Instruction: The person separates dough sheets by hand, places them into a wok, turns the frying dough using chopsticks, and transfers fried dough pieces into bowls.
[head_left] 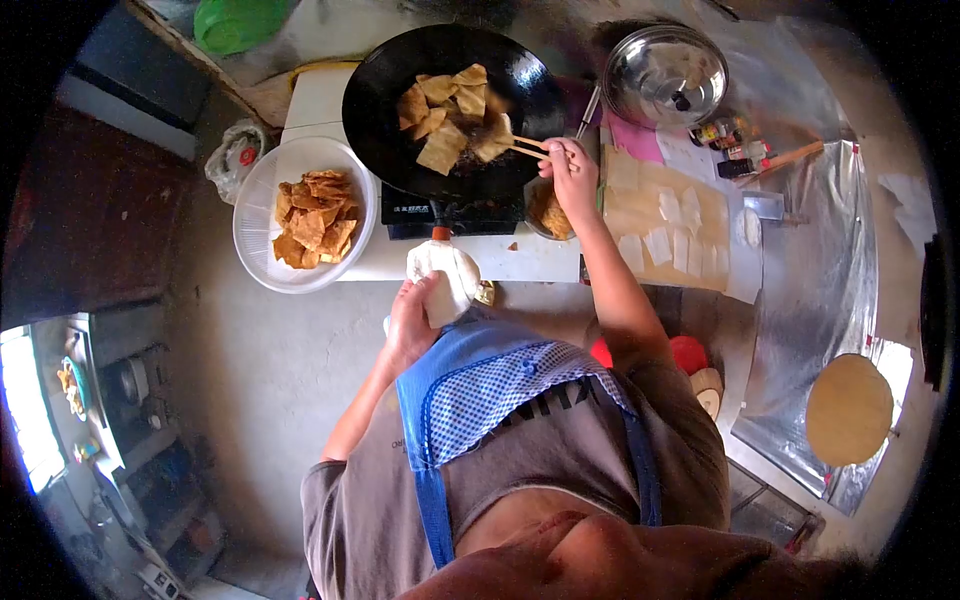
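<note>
My right hand [568, 182] is closed around a pair of chopsticks [526, 146], reaching over the right side of a black wok [375, 110]. The chopstick tips are at a flat pale-golden piece of food [492, 142]. Several more golden-brown pieces [441, 148] lie in the wok in dark, shiny liquid. My left hand [414, 312] grips a white cloth [446, 278] at the wok's near side. A reddish-brown handle end [440, 233] shows just above the cloth; whether the cloth wraps it is hidden.
Left of the wok, a white plastic basket [250, 240] holds browned pieces. The wok sits on a black cooktop [408, 212]. To the right are a small bowl [550, 212], a board [625, 205] with pale strips, a steel basin [665, 75] and several bottles [728, 135].
</note>
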